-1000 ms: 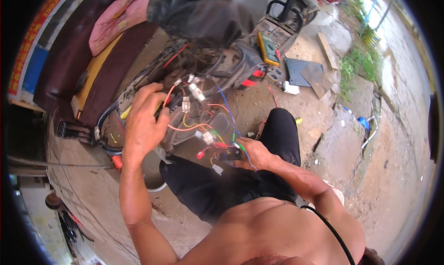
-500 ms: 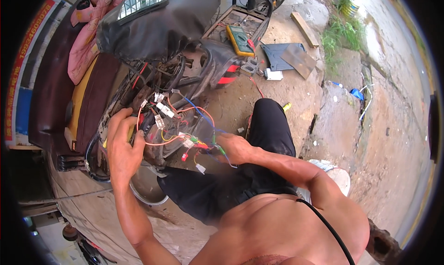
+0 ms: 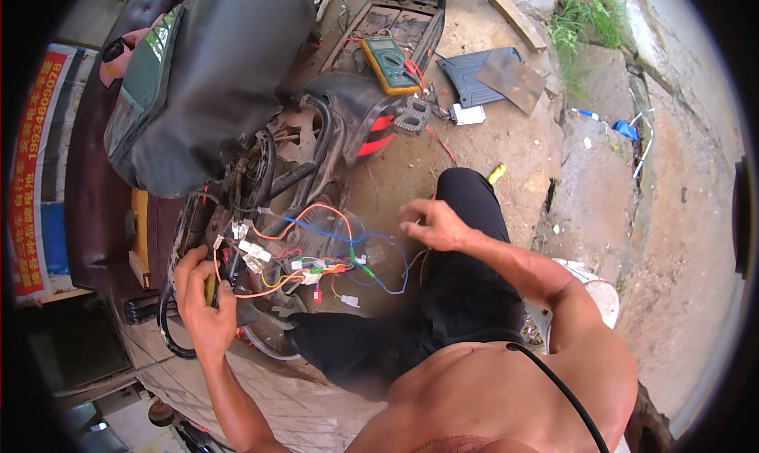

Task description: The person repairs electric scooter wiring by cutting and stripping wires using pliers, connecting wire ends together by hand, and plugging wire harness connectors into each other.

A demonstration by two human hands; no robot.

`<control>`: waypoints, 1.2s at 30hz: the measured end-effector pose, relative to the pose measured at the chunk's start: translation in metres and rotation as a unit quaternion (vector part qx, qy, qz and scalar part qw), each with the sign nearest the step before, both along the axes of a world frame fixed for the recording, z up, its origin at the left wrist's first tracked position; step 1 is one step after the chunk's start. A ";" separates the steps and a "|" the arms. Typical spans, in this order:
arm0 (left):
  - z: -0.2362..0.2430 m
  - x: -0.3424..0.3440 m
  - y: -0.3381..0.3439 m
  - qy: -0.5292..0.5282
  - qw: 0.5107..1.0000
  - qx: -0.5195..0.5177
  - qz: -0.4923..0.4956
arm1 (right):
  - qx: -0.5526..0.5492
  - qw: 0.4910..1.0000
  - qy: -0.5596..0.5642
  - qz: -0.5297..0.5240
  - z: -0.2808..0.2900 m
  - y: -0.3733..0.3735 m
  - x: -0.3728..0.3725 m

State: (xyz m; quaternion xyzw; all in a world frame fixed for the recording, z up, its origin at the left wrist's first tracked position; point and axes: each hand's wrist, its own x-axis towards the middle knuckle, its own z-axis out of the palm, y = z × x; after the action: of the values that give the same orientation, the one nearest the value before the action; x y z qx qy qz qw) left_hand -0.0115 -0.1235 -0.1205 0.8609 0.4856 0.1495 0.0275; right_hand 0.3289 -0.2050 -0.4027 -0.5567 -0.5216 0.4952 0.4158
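My left hand [image 3: 204, 301] is closed around a dark part with a yellowish piece showing beside the fingers; most of it is hidden by the hand. Beside it spreads a bundle of coloured wires [image 3: 294, 277], orange, yellow, blue and green, with several white connectors [image 3: 254, 251] and a red connector [image 3: 318, 296]. A blue wire [image 3: 316, 230] reaches from the bundle toward my right hand [image 3: 433, 225]. That hand hovers near my knee, fingers bent but apart, with nothing visible in them. The wires lie against the stripped frame [image 3: 304, 156] of a vehicle.
A black cover [image 3: 225, 66] with a clear-windowed panel drapes the vehicle's front. Ahead are a yellow-edged multimeter [image 3: 387, 64], a pedal [image 3: 413, 115], flat dark plates [image 3: 478, 77] and a wooden block [image 3: 516, 20]. A white bucket [image 3: 601, 301] stands at my right, a maroon sofa [image 3: 88, 192] at left.
My right hand has left the wire bundle and moved right and away from me. My left hand keeps its hold. The view has shifted, and the black-covered front shows farther left and lower.
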 end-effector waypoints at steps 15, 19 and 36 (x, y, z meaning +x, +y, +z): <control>-0.001 0.007 0.006 0.028 1.000 -0.004 0.000 | -0.140 0.962 -0.179 -0.153 -0.219 0.198 0.179; -0.002 0.007 0.006 0.042 0.999 -0.002 0.012 | -0.120 0.899 -0.407 -0.113 -0.238 0.218 0.156; -0.002 0.006 0.011 0.040 0.999 0.002 -0.004 | 0.058 0.892 -0.322 -0.311 -0.224 0.174 0.220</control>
State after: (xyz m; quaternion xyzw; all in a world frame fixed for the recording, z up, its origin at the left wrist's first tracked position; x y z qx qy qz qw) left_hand -0.0054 -0.1125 -0.1220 0.8680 0.4829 0.1154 0.0069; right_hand 0.5485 -0.0313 -0.6271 -0.7941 -0.4554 0.1027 0.3891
